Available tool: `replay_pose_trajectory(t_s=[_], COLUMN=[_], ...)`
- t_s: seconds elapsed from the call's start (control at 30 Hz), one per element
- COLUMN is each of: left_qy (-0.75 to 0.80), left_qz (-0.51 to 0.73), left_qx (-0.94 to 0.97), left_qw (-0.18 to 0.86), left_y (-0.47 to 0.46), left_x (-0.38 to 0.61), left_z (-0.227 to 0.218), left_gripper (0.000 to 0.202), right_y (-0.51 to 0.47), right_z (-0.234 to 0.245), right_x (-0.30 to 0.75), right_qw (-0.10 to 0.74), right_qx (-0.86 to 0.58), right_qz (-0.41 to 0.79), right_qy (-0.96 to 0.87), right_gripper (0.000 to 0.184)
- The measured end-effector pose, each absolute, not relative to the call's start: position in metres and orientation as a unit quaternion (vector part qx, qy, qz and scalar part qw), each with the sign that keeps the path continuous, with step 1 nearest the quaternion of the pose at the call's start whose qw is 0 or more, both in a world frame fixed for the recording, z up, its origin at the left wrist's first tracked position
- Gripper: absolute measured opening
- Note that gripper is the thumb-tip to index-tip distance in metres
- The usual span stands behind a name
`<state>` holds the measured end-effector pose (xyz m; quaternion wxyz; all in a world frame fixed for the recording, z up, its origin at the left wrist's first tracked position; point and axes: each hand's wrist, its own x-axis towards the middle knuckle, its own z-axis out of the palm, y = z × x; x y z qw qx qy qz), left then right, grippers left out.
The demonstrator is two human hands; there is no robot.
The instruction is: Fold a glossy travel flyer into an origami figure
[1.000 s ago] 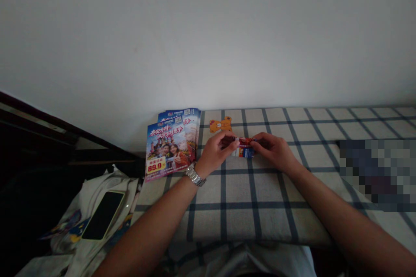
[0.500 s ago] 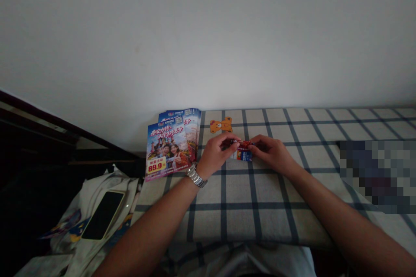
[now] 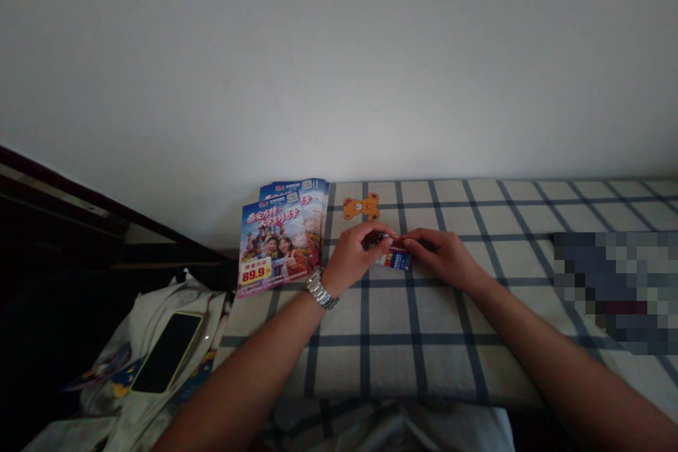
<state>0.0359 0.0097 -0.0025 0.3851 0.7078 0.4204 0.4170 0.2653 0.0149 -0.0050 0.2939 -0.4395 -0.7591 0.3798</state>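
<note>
Pale plaster makes up the wall (image 3: 371,70) across the far side, and from where I stand a grey-and-cream checked cloth (image 3: 450,364) spreads out below it. Rumpled white fabric (image 3: 140,311) lies low at the near left, with a dark-screened phone (image 3: 167,353) on top. On the cloth's left side sits a stack of glossy blue and pink leaflets (image 3: 275,244). Near the middle, the left hand (image 3: 352,254), a metal watch (image 3: 321,289) at its wrist, and the right hand (image 3: 448,254) almost meet, each with thumb and forefinger pinched together and the other fingers curled. Just beyond the left hand lies an orange bear cutout (image 3: 361,208). Smallest of all is a folded slip (image 3: 396,259), printed blue and red, pinched between both hands. It looks like paper, so I would expect next to no weight, a little stiffness where it is doubled, perhaps a slick surface, and easy creasing or tearing if pulled hard. Its left and right ends, close to the fold, seem the best places to hold it. As for what escapes me: a blocky blur (image 3: 614,289) masks whatever lies at the right, the fabric's far left sinks into shadow, and fingers cover the slip's far edge, so I cannot count its layers, read its print or tell whether it touches the cloth.
</note>
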Motion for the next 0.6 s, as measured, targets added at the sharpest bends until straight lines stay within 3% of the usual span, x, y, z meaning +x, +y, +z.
replay_pose_trajectory(t_s=[0.6], left_qy=[0.419], left_qz=[0.454], left_qx=[0.651], left_qw=[0.441], left_y=[0.0136], left_x=[0.0348], left_z=[-0.0037], left_gripper=[0.025], right_y=[0.0176], right_z=[-0.0066], right_x=[0.2706], right_qw=[0.315], right_qx=[-0.469], right_qz=[0.352], right_qy=[-0.746], right_gripper=[0.038])
